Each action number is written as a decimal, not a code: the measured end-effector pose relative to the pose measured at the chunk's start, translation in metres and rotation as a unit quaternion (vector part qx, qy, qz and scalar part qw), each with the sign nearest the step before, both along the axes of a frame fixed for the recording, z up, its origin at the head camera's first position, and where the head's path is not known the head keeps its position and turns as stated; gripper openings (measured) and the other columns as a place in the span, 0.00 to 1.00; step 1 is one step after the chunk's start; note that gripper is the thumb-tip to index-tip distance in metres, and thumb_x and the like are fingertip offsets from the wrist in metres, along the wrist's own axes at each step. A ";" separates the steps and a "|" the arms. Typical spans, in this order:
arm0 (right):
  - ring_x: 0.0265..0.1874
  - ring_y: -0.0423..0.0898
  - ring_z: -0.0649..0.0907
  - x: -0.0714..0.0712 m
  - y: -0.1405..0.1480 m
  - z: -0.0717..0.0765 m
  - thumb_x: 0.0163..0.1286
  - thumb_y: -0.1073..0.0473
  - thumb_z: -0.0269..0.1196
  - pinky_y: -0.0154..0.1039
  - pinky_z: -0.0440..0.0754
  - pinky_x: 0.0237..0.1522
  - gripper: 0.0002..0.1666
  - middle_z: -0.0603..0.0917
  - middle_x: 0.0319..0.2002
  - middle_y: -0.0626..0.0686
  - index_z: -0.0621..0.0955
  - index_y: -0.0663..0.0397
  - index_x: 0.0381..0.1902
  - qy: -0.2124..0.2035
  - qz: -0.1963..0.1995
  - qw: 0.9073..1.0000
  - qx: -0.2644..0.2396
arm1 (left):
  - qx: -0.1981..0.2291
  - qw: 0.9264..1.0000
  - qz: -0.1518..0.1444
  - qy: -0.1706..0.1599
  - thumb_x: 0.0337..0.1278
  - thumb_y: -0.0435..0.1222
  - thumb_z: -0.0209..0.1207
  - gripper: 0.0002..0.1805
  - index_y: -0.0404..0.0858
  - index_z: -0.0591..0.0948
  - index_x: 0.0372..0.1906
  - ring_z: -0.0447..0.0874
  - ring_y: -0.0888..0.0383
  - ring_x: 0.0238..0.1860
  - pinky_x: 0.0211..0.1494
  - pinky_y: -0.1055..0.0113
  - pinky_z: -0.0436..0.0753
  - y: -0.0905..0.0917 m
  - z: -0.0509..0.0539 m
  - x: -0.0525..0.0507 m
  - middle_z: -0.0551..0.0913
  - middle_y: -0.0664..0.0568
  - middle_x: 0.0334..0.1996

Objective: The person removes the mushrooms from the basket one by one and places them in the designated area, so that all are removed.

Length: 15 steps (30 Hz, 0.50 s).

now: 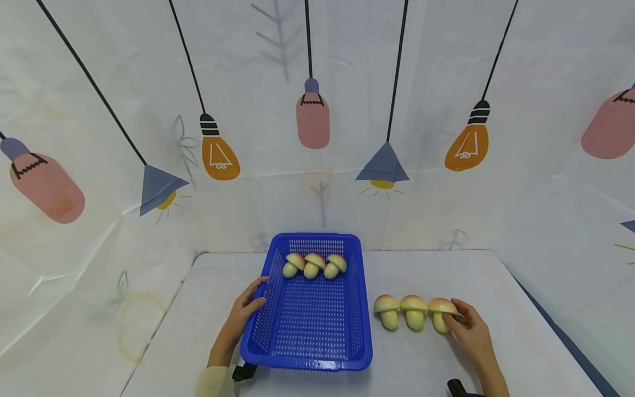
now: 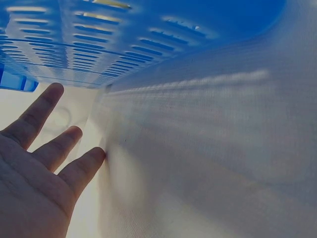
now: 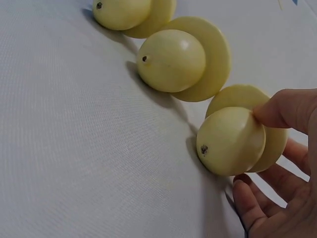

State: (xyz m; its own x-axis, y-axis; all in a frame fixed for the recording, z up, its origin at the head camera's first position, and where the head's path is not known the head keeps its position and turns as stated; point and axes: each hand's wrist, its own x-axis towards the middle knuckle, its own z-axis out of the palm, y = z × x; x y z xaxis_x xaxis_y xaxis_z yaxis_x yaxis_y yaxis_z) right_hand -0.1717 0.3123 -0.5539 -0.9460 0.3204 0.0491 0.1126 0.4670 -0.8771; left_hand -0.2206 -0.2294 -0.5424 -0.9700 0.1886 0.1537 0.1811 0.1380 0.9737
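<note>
A blue perforated plastic basket (image 1: pixel 255 331) stands on the white table, with three toy mushrooms (image 1: pixel 313 266) in a row near its far end. My left hand (image 1: pixel 243 311) touches the basket's left rim; its visible fingers are fairly straight in the left wrist view. Right of the basket, three more toy mushrooms lie in a line: the left one (image 1: pixel 388 311), the middle one (image 1: pixel 414 312) and the right one (image 1: pixel 440 311). My right hand (image 1: pixel 473 333) holds the right one, thumb against its stem and cap, other fingers around the far side, partly hidden.
The white table (image 1: pixel 416 364) has its far edge close to a white cloth backdrop (image 1: pixel 268 209) printed with hanging lamps. Cloth also rises at both sides. Black wrist straps (image 1: pixel 244 373) show at the wrists.
</note>
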 end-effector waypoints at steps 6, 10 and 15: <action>0.40 0.14 0.70 0.000 0.000 -0.001 0.75 0.51 0.64 0.14 0.70 0.42 0.35 0.74 0.67 0.70 0.70 0.66 0.71 -0.009 0.002 1.000 -0.006 | -0.001 1.000 -0.007 0.009 0.75 0.34 0.51 0.29 0.38 0.64 0.77 0.80 0.42 0.57 0.48 0.60 0.85 0.000 0.000 0.001 0.64 0.26 0.73; 0.40 0.14 0.70 0.000 0.002 -0.001 0.76 0.52 0.64 0.15 0.71 0.42 0.35 0.73 0.66 0.71 0.69 0.67 0.71 -0.005 0.008 1.000 -0.013 | -0.003 1.000 -0.007 0.007 0.76 0.35 0.51 0.29 0.39 0.64 0.77 0.80 0.44 0.57 0.49 0.61 0.85 0.000 0.000 0.001 0.64 0.27 0.74; 0.50 0.29 0.79 0.000 0.005 0.002 0.76 0.49 0.63 0.15 0.71 0.42 0.39 0.71 0.69 0.71 0.65 0.65 0.74 -0.026 0.032 0.999 -0.004 | -0.005 1.000 -0.007 0.010 0.76 0.35 0.51 0.29 0.38 0.64 0.77 0.80 0.45 0.57 0.49 0.61 0.84 0.001 0.001 0.001 0.63 0.28 0.74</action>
State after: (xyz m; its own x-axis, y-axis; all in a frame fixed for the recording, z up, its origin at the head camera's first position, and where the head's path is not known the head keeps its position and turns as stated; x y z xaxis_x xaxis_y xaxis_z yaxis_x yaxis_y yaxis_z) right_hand -0.1712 0.3170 -0.5517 -0.9657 0.2598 -0.0027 0.1285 0.4685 -0.8741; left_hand -0.2196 -0.2286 -0.5413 -0.9640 0.2028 0.1721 0.2033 0.1444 0.9684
